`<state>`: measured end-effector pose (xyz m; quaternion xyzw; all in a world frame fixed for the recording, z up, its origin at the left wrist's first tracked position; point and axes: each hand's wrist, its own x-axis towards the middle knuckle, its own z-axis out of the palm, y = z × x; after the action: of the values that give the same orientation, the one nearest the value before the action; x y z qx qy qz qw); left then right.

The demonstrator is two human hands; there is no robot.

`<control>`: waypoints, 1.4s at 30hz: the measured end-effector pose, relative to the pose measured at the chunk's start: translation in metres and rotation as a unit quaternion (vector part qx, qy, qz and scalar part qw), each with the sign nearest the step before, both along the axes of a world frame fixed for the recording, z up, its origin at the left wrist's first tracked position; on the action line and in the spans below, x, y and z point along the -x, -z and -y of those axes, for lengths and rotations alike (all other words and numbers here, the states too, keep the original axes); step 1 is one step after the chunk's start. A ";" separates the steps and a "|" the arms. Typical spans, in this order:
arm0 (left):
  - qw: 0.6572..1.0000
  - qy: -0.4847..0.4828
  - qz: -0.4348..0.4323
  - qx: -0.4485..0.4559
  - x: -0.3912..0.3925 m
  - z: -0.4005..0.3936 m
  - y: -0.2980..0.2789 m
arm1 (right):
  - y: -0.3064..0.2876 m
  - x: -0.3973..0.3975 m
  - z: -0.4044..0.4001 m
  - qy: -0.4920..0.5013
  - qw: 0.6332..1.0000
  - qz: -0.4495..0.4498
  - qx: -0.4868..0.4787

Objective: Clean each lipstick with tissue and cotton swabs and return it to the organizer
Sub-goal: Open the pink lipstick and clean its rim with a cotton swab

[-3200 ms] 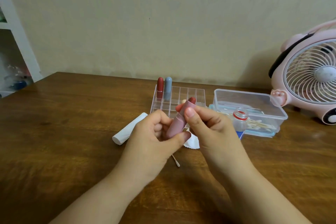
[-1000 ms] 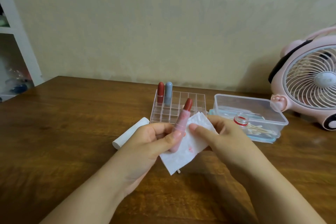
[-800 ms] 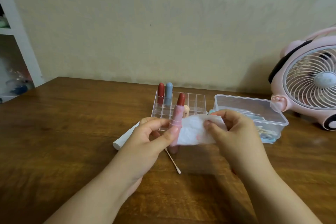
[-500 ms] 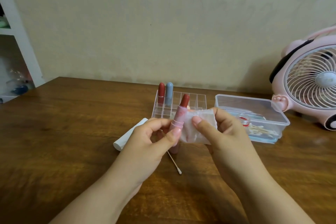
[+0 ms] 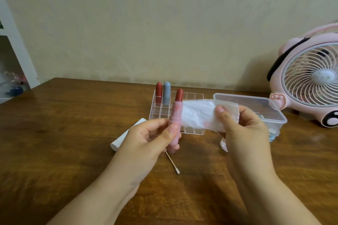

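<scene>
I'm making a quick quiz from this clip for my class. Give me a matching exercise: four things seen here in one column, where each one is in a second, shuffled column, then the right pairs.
Things
1. open pink lipstick
2. tissue
3. cotton swab
4. blue lipstick

Places
A. standing in the clear organizer
B. lying on the table
C. held in the left hand
D. pinched in the right hand

Pairs: 1-C, 2-D, 3-B, 4-A
</scene>
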<state>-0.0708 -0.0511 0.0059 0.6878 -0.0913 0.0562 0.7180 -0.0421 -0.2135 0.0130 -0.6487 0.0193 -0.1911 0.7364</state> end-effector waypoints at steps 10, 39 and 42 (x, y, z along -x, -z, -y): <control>1.000 0.002 -0.015 -0.003 -0.002 0.000 0.004 | -0.009 0.013 -0.016 -0.257 0.964 -0.012 -0.064; 0.992 0.097 -0.038 0.070 0.000 0.004 0.006 | -0.001 0.006 -0.015 -0.333 0.940 0.060 0.037; 0.972 0.148 -0.100 0.151 0.002 0.004 0.000 | -0.003 0.008 -0.015 -0.360 0.931 0.058 0.016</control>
<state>-0.0729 -0.0550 0.0055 0.5523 -0.1101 -0.1066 0.8194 -0.0499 -0.1982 0.0159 -0.6113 -0.2617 0.0491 0.7453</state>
